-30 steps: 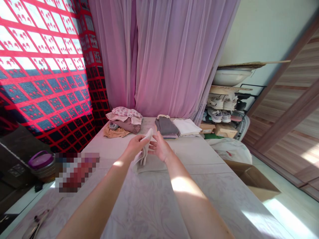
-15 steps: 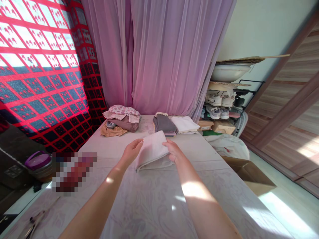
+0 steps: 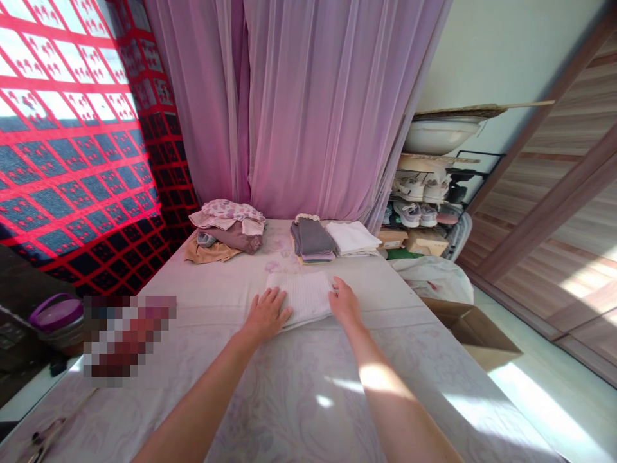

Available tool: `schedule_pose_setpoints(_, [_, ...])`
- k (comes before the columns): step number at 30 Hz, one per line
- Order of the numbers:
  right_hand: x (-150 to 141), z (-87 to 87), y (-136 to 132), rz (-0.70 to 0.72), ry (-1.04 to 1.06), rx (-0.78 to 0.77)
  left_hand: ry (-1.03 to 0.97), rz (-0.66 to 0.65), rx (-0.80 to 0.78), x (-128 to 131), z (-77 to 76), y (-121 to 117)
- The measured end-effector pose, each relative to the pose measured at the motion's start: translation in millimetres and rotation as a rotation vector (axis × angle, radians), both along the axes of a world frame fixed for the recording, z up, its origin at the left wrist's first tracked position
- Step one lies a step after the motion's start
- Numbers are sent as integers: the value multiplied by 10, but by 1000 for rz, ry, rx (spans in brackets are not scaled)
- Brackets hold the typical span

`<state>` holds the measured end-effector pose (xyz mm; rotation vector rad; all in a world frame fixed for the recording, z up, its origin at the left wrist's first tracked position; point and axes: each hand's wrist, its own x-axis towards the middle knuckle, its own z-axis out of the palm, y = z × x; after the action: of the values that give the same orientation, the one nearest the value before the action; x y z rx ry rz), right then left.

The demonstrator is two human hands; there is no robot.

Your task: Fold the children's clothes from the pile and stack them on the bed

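Note:
A folded white waffle-weave cloth [image 3: 301,299] lies flat on the bed-like table [image 3: 212,399], near the middle. My left hand [image 3: 267,315] rests palm down with spread fingers on the cloth's left part. My right hand [image 3: 344,303] sits at the cloth's right edge, its fingertips touching the fold. Nothing is lifted in either hand. Beyond the hands are a loose heap of patterned and brown clothes [image 3: 226,235], a folded grey stack [image 3: 312,238] and a folded white stack [image 3: 351,238].
A sheer pink curtain [image 3: 308,109] hangs behind the table. To the right are a shoe rack [image 3: 419,206], a white bag [image 3: 434,280] and an open cardboard box [image 3: 475,334]. A purple-lidded container [image 3: 55,315] stands at the left, beside a pixelated patch.
The cloth, bunched and raised a second ago, then folded over, now lies flat and folded on the table. My hands have moved down onto it, and the view has shifted slightly.

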<state>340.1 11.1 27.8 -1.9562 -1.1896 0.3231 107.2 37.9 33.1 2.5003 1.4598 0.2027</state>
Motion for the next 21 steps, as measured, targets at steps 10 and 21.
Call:
schedule_pose_setpoints(10, [-482, 194, 56, 440, -655, -119, 32, 69, 61, 304, 12, 396])
schedule_pose_setpoints(21, [-451, -67, 64, 407, -637, -132, 1, 133, 59, 302, -158, 371])
